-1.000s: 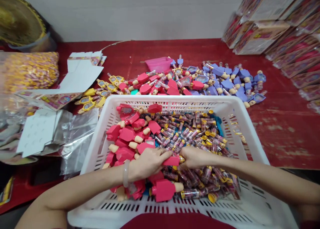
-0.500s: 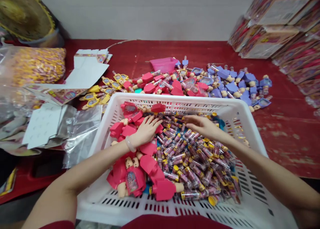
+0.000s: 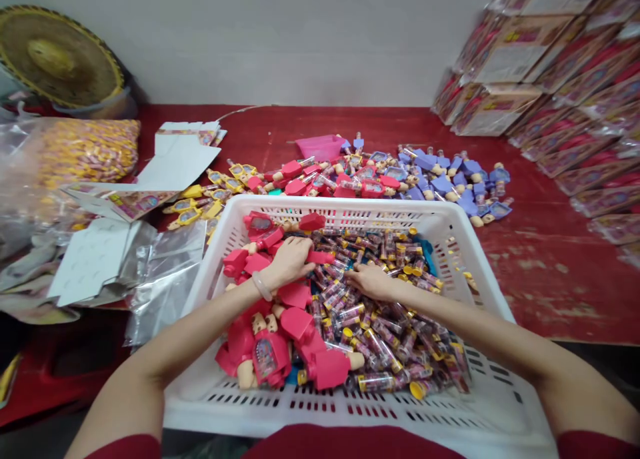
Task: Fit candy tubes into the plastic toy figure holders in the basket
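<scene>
A white slotted basket [image 3: 460, 212] holds red plastic toy pieces [image 3: 297, 325] on its left and many small clear tubes with yellow caps [image 3: 385, 349] on its right. My left hand [image 3: 291, 262], with a pale bangle at the wrist, is closed around a red toy piece [image 3: 320, 257] that sticks out to the right of its fingers. Among the tubes, my right hand [image 3: 369, 280] has its fingers bent together, tips down at the pile; whatever it pinches is too small to make out.
Behind the basket lie yellow, red and purple toy pieces [image 3: 440, 179] and a pink tray [image 3: 320, 147]. Packed boxes [image 3: 500, 109] are stacked at right. Flattened cartons [image 3: 90, 259], clear bags [image 3: 170, 272] and a bag of yellow pieces [image 3: 90, 149] are at left.
My left hand has gone from spread fingers over the red pieces to closed on one. My right hand has moved left and down into the tubes, its fingers now together.
</scene>
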Action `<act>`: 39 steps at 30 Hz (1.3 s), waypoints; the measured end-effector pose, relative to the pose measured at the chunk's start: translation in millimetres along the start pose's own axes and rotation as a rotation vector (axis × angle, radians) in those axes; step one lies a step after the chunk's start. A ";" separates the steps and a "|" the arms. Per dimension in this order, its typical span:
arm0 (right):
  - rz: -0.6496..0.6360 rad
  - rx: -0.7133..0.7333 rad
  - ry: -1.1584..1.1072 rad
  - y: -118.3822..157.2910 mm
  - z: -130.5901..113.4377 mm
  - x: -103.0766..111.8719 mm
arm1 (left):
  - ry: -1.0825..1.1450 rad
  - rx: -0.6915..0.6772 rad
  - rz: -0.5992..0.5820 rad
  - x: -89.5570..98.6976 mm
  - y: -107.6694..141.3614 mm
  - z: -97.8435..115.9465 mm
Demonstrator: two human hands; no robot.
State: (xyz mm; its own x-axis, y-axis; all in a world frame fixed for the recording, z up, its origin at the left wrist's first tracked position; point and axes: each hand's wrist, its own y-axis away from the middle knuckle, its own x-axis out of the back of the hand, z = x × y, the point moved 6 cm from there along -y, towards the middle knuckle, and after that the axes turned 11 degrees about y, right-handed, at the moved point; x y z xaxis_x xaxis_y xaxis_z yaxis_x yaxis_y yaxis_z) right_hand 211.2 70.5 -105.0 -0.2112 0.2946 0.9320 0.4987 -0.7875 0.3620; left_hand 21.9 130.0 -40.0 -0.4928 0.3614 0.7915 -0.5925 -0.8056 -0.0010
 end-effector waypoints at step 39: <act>0.632 0.452 -0.133 120.5 -90.1 99.3 | 0.808 0.422 -0.734 -20.0 111.1 89.2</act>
State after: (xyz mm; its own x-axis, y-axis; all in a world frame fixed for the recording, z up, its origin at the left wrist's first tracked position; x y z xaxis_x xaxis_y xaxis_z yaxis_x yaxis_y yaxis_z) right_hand 174.6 -43.9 29.4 0.3148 -0.0508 0.9478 0.7899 -0.5397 -0.2912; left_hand 22.7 -8.6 -1.4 -0.4722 0.8757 -0.1013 -0.7196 -0.3165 0.6180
